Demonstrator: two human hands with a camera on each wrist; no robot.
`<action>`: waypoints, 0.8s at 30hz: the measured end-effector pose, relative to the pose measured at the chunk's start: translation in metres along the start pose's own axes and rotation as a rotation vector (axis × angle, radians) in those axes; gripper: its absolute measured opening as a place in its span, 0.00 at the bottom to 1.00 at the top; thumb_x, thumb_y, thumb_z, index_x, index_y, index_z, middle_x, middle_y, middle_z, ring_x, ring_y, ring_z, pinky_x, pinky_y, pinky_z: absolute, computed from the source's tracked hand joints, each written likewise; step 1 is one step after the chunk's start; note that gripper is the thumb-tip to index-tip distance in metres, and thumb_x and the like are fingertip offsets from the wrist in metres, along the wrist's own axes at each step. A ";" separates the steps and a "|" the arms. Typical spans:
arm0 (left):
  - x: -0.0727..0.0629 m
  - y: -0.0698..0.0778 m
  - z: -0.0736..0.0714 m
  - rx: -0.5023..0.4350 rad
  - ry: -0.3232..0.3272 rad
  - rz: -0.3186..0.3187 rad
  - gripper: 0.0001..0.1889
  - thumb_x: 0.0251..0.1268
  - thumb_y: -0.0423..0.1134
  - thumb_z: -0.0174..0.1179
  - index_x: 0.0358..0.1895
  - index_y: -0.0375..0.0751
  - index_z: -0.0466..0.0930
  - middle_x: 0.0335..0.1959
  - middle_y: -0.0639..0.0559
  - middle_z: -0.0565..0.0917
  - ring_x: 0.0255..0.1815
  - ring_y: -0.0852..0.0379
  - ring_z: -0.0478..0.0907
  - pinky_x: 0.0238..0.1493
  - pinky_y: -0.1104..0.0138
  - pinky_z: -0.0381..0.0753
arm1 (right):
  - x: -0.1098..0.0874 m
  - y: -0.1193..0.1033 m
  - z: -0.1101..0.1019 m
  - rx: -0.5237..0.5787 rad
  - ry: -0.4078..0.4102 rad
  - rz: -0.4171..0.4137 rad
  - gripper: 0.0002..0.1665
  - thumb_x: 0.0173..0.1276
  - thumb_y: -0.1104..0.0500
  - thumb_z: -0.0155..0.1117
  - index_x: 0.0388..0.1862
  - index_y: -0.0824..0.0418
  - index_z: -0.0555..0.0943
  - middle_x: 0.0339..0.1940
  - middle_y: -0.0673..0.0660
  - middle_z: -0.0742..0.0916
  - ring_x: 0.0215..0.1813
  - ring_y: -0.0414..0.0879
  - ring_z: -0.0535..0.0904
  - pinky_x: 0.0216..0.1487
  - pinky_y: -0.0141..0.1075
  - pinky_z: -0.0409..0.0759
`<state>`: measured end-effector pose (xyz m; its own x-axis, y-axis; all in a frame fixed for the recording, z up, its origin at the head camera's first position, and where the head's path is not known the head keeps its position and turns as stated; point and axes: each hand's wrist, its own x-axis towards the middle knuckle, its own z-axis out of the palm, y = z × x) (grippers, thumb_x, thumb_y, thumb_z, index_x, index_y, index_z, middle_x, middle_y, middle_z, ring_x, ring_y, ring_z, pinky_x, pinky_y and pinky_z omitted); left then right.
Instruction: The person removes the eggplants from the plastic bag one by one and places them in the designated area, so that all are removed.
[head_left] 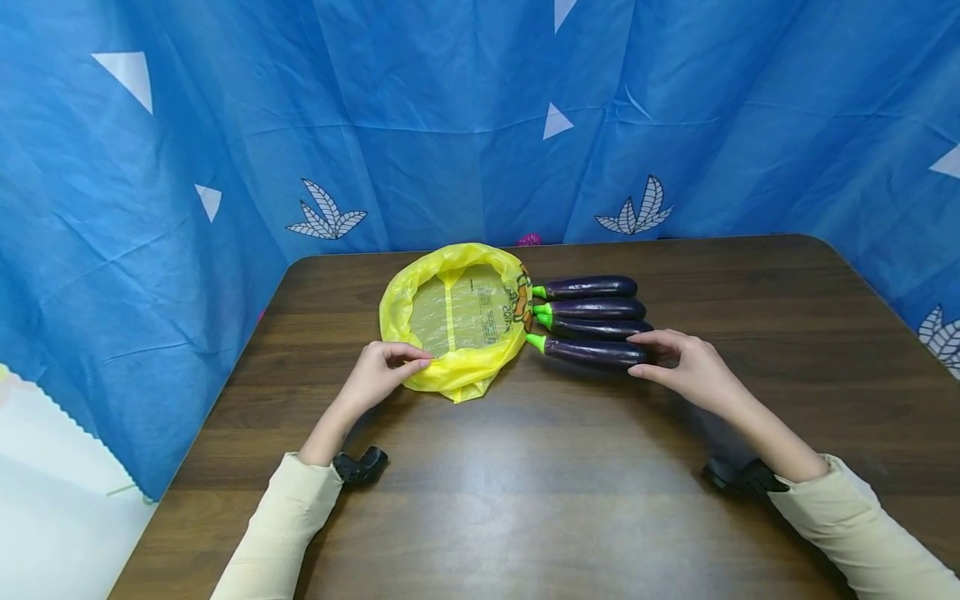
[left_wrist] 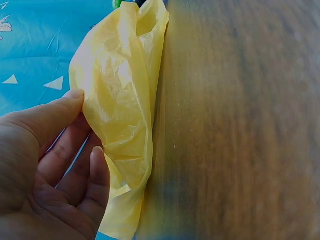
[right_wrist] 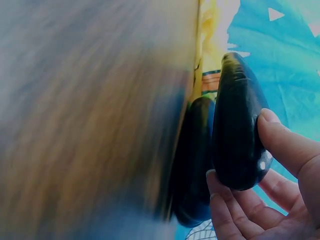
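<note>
A yellow plastic bag [head_left: 468,367] stands with its mouth spread wide and its rim folded outward. My left hand [head_left: 381,375] pinches the near left part of that rim between thumb and fingers; the left wrist view shows the crinkled side of the bag close up. Right of the bag, several dark purple eggplants [head_left: 591,287] lie side by side, green stems toward it. My right hand [head_left: 693,371] grips the nearest eggplant [head_left: 592,353] by its blunt end, thumb on one side and fingers on the other. In the right wrist view, another eggplant [right_wrist: 192,165] is beside the held one.
All of this is on a brown wood-grain table [head_left: 495,500]. Behind the table hangs a blue curtain [head_left: 450,125] with white triangles and leaf prints. A dark wrist device [head_left: 362,465] is on the left wrist and a similar device [head_left: 742,475] on the right.
</note>
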<state>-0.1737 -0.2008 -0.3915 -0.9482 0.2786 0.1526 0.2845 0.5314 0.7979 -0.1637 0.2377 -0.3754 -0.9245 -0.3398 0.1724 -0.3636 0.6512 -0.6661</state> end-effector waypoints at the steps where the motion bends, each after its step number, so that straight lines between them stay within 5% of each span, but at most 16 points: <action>1: 0.000 0.001 0.000 0.001 0.001 -0.003 0.09 0.60 0.35 0.64 0.40 0.35 0.86 0.35 0.49 0.85 0.35 0.55 0.77 0.34 0.69 0.76 | 0.000 0.001 0.000 -0.004 -0.001 0.006 0.25 0.61 0.55 0.69 0.55 0.66 0.78 0.52 0.67 0.79 0.47 0.59 0.78 0.44 0.53 0.75; 10: -0.008 0.038 -0.004 0.027 -0.011 0.012 0.07 0.61 0.29 0.62 0.39 0.27 0.84 0.35 0.44 0.84 0.35 0.51 0.77 0.34 0.68 0.76 | -0.003 0.012 0.001 -0.021 -0.024 0.029 0.26 0.61 0.55 0.69 0.54 0.66 0.78 0.50 0.67 0.80 0.45 0.58 0.79 0.42 0.51 0.77; 24: -0.009 0.040 -0.004 0.018 -0.009 -0.007 0.07 0.60 0.30 0.63 0.40 0.29 0.85 0.35 0.44 0.84 0.36 0.52 0.78 0.36 0.64 0.77 | 0.002 0.021 0.010 -0.089 0.059 -0.044 0.23 0.55 0.60 0.73 0.49 0.66 0.79 0.44 0.64 0.80 0.42 0.58 0.77 0.41 0.52 0.77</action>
<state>-0.1547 -0.1854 -0.3588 -0.9490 0.2816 0.1419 0.2804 0.5478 0.7882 -0.1721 0.2441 -0.3960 -0.9118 -0.3302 0.2442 -0.4100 0.6955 -0.5901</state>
